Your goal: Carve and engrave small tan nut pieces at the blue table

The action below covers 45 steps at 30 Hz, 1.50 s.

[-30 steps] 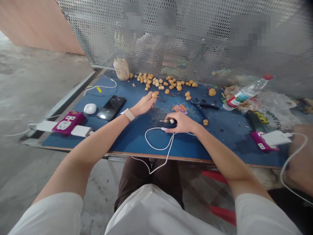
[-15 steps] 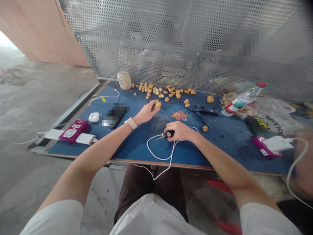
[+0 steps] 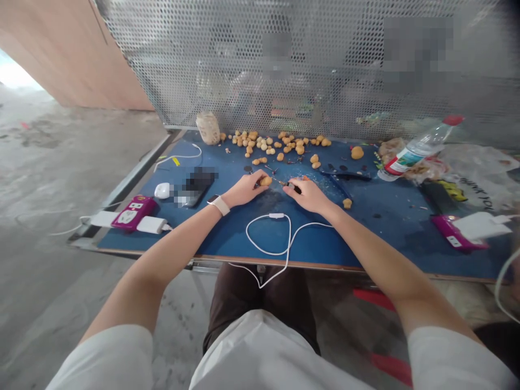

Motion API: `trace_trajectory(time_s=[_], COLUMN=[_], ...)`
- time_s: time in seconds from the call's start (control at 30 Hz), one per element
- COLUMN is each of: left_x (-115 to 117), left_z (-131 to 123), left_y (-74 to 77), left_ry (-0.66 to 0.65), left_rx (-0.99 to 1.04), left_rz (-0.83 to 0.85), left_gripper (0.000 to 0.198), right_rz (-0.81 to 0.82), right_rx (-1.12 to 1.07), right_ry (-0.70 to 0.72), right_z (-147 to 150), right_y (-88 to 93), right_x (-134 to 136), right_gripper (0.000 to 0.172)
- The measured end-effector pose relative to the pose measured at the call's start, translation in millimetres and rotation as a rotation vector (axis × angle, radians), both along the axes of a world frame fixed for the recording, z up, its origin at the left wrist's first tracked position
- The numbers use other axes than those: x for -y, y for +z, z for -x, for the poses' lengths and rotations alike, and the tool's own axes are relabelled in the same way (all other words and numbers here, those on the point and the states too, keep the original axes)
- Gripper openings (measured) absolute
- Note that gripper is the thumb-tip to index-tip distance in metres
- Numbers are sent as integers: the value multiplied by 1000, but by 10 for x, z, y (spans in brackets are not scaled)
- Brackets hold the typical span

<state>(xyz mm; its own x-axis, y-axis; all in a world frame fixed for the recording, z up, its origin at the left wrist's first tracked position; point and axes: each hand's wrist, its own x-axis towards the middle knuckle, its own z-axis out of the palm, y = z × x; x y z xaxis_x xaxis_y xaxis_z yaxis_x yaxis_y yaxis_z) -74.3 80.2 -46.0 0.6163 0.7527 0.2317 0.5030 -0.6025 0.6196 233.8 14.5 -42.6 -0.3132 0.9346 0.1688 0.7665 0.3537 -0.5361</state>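
My left hand (image 3: 244,189) pinches a small round tan fruit (image 3: 265,181) between its fingertips, over the blue tabletop. My right hand (image 3: 309,196) grips a small dark-handled tool (image 3: 291,187), and its thin metal tip (image 3: 277,180) points left toward the fruit. The hands are close together, and I cannot tell whether the tip touches the fruit. Beyond them, a loose cluster of similar tan fruits (image 3: 276,145) lies along the far side of the table. Dark bits and crumbs are scattered near my hands.
The blue table (image 3: 377,238) holds a white cable (image 3: 268,238), a blurred phone (image 3: 195,187), a white oval case (image 3: 161,190), magenta power strips (image 3: 134,213), and a plastic bottle (image 3: 414,151) beside a plastic bag. A perforated metal screen (image 3: 284,65) stands behind it.
My right hand has moved up and away from the cable loop, bringing the tool close to the fruit in my left hand. My left hand has shifted slightly toward it.
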Motion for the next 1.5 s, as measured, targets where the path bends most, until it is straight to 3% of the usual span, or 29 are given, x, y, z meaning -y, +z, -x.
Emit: trace_trajectory(time_s=[1.17, 1.5], left_x=[57, 84], left_z=[-38, -58], left_y=[41, 39], left_ry=[7, 11], left_rx=[2, -58], left_rz=[-13, -45], left_gripper=[22, 29], right_rz=[33, 44], right_rx=[97, 110], right_ry=[-6, 3], right_z=[16, 14], right_y=[60, 74], right_x=[38, 43], right_gripper=[48, 48])
